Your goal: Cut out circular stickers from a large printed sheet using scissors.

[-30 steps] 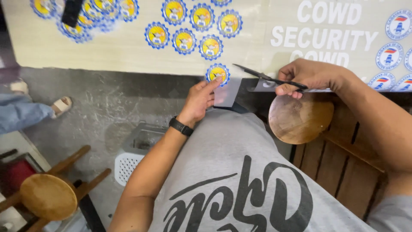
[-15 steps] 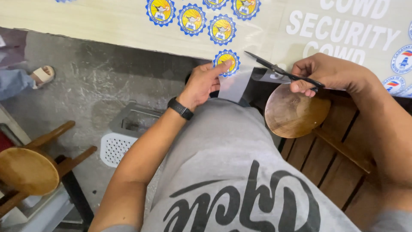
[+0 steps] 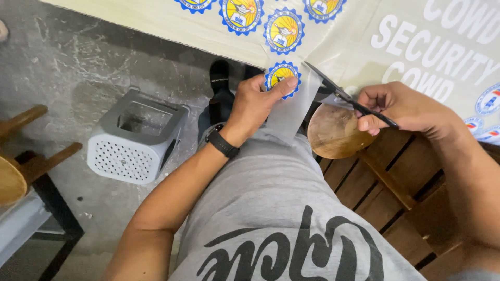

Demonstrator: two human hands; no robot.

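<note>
My left hand (image 3: pixel 256 106), with a black watch on the wrist, pinches a clear film strip (image 3: pixel 294 112) that carries a round blue-and-yellow sticker (image 3: pixel 281 77). My right hand (image 3: pixel 403 109) grips black scissors (image 3: pixel 346 96), and the blades point left toward the film's upper right edge. The film hangs down from a large printed sheet (image 3: pixel 333 36) with more round stickers and white lettering. Both hands work above my lap in grey shorts.
A round wooden stool seat (image 3: pixel 333 132) and a slatted wooden bench (image 3: pixel 396 192) are under my right hand. A grey perforated plastic stool (image 3: pixel 133 140) lies overturned on the concrete floor at left. A wooden stool (image 3: pixel 21 156) shows at the left edge.
The view has tilted down and closer. My left hand has shifted its hold on the sticker film, and the scissors have moved in toward the film's edge.
</note>
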